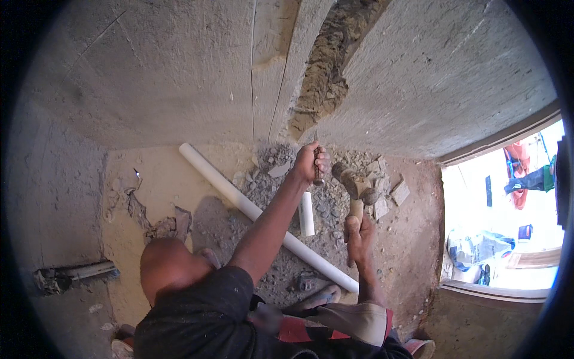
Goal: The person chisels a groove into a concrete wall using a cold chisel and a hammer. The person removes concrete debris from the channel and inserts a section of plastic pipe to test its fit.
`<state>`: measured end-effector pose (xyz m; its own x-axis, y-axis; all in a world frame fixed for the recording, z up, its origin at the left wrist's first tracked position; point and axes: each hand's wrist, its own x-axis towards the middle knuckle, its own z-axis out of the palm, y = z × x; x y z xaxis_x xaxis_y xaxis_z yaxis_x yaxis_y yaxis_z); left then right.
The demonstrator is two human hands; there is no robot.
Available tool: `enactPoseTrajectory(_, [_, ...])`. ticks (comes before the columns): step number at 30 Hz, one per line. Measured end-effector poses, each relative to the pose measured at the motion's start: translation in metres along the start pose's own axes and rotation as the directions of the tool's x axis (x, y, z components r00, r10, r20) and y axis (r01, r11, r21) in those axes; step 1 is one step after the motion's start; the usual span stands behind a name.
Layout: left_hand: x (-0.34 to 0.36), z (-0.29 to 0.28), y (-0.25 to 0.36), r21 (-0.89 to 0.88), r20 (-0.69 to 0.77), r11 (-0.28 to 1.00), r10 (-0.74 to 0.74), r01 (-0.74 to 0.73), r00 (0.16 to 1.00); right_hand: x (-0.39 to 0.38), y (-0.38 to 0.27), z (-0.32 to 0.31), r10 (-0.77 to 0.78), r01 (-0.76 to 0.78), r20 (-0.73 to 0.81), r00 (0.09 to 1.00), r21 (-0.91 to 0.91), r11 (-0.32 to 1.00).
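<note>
My left hand [310,163] is closed round a metal chisel [318,177], which stands nearly upright. Its tip is at the lower end of a rough channel [323,84] broken into the grey wall. To the right, my right hand [360,240] grips the light handle of a hammer [355,184]. The worn hammer head is just right of the chisel's butt, with a small gap showing between them. Below both hands lie rubble [272,197] and a short white pipe [307,216].
A long white pipe [215,179] slants across the floor beneath my left arm. Flat broken pieces [400,191] lie by the wall. At left, a pipe end [89,271] juts from a wall recess. A bright framed opening [502,239] is at right. A blurred rounded shape [167,269] is lower left.
</note>
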<state>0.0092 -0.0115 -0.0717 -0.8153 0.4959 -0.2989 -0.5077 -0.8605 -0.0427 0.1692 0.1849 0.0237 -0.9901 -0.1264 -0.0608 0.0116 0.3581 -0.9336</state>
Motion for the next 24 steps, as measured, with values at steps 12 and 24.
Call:
enactPoseTrajectory(12, [0.011, -0.016, 0.009, -0.07, 0.152, 0.997, -0.023, 0.034, 0.988, -0.005, -0.011, -0.021, -0.369, 0.358, -0.044, 0.928, -0.16, 0.92])
enactPoseTrajectory(24, [0.017, -0.018, 0.021, -0.132, 0.349, 0.971, -0.144, 0.2, 0.926, 0.024, 0.016, 0.011, -0.127, 0.207, 0.167, 0.978, -0.681, 0.703])
